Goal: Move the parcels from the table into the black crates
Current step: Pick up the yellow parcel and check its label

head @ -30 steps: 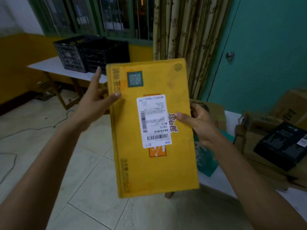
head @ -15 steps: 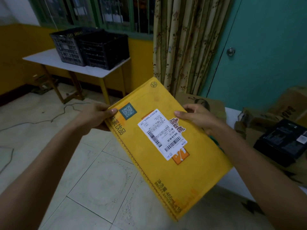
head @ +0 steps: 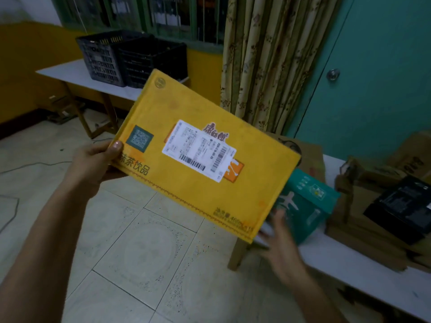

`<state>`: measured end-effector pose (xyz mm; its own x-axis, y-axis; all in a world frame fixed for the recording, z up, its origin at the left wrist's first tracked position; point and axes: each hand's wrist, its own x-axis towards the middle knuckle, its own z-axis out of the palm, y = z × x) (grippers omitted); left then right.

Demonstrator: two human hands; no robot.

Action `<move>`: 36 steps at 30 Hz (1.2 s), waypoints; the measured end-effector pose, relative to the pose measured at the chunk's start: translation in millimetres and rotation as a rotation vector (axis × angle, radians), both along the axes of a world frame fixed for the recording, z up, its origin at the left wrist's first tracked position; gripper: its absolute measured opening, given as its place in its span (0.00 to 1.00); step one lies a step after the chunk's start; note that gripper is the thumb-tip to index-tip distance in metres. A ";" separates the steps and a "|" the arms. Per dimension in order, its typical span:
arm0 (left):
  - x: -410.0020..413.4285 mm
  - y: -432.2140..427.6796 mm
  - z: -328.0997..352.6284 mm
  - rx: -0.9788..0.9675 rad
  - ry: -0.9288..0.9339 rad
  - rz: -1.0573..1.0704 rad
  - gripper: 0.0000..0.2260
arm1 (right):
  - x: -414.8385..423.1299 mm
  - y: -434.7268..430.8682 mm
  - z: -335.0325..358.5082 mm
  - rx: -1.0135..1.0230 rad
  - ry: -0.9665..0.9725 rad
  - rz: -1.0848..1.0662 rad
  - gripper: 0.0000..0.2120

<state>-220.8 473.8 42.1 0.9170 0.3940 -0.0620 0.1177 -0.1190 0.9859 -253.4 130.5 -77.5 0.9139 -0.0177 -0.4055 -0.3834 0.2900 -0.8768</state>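
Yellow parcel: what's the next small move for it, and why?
Probably carry it a step toward the black crates. Only the left hand grips the yellow parcel, by one corner, thumb on top; the right hand is open below its far corner, not holding it. The crates stand on the far table across the floor.

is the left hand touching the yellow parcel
Touching. The head view shows the left hand gripping the yellow parcel at its left edge, with the thumb pressed on the top face.
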 end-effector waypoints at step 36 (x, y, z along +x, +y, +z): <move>-1.1 -124.1 -49.7 -0.693 0.031 -0.179 0.27 | 103.4 11.9 131.7 -0.406 -0.752 0.110 0.33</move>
<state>-221.8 349.7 -7.5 0.9577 0.0984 -0.2704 0.1840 0.5130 0.8384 -150.0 142.4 54.2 0.9423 0.0742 0.3266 0.3331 -0.1059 -0.9369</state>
